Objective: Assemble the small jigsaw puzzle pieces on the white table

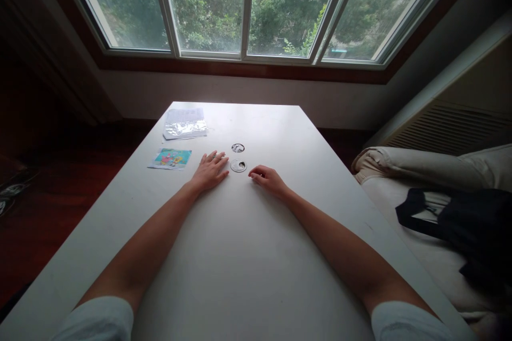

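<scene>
Two small round flat pieces with black-and-white designs lie on the white table, one behind the other. The nearer disc (239,165) is between my two hands, and the farther disc (238,147) sits just beyond it. My left hand (209,171) rests flat on the tabletop with its fingers spread, close to the left side of the nearer disc. To the right of that disc, my right hand (269,179) rests with its fingers curled in. Nothing shows in its fingers, and a small gap separates it from the disc.
A colourful picture card (173,159) lies left of my left hand. Behind it is a stack of papers in a shiny clear sleeve (185,123). The white table (248,256) narrows toward the window. A cushioned seat (400,213) with dark cloth (472,224) stands at the right.
</scene>
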`<control>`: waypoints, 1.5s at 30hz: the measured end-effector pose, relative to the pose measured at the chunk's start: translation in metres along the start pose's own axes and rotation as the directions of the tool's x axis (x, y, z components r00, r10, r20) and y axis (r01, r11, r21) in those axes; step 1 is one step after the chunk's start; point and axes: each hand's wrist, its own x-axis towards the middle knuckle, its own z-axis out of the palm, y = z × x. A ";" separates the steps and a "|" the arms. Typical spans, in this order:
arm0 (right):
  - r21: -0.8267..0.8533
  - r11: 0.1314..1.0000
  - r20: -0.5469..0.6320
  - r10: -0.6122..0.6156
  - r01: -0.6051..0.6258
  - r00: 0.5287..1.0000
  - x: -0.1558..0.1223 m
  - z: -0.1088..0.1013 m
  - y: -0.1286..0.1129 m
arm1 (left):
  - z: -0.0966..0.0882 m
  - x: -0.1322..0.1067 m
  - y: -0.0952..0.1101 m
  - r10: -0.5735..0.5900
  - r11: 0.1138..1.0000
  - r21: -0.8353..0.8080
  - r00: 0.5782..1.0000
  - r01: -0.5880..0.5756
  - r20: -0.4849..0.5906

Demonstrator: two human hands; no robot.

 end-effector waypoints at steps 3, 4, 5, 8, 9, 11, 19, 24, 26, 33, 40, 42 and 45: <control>-0.033 0.999 -0.020 -0.014 0.013 1.000 0.000 0.003 0.000 | 0.000 0.004 0.000 -0.023 1.000 -0.008 1.000 0.023 0.009; -0.043 0.999 -0.023 -0.020 0.019 1.000 0.000 0.004 0.000 | 0.001 0.005 0.000 -0.033 0.999 -0.011 0.999 0.034 0.006; -0.052 0.998 -0.028 -0.027 0.026 0.999 0.000 0.004 0.000 | 0.001 0.006 0.000 -0.043 0.999 -0.014 0.999 0.043 0.001; -0.069 0.997 -0.035 -0.040 0.038 0.999 0.000 0.005 0.001 | 0.002 0.009 -0.001 -0.057 0.998 -0.023 0.998 0.056 -0.031; -0.074 0.996 -0.036 -0.043 0.040 0.998 0.000 0.005 0.001 | 0.002 0.009 -0.001 -0.057 0.998 -0.024 0.997 0.056 -0.044; -0.084 0.996 -0.039 -0.046 0.043 0.998 0.000 0.006 0.001 | 0.002 0.009 -0.003 -0.071 0.997 -0.023 0.995 0.070 -0.067; -0.112 0.993 -0.049 -0.035 0.030 0.998 0.001 0.010 -0.004 | 0.007 0.008 -0.012 -0.144 0.989 -0.034 0.989 0.143 -0.039; -0.123 0.992 -0.049 -0.042 0.036 0.998 0.002 0.009 -0.004 | 0.007 0.010 -0.015 -0.114 0.991 -0.081 0.989 0.106 -0.095; -0.125 0.991 -0.049 -0.049 0.043 0.998 0.002 0.009 -0.002 | 0.006 0.011 -0.016 -0.106 0.991 -0.098 0.987 0.094 -0.122; -0.122 0.991 -0.056 -0.058 0.051 0.997 0.003 0.011 0.007 | 0.006 0.012 -0.018 -0.039 0.989 -0.149 0.987 0.016 -0.154; -0.125 0.991 -0.054 -0.059 0.052 0.997 0.003 0.010 0.002 | 0.009 0.012 -0.020 -0.055 0.989 -0.148 0.981 0.028 -0.185; -0.122 0.991 -0.056 -0.058 0.051 0.997 0.002 0.010 0.001 | 0.009 0.012 -0.020 -0.044 0.991 -0.135 0.984 0.021 -0.173; -0.120 0.991 -0.054 -0.058 0.051 0.997 0.002 0.010 0.001 | 0.007 0.012 -0.019 -0.045 0.991 -0.129 0.985 0.024 -0.165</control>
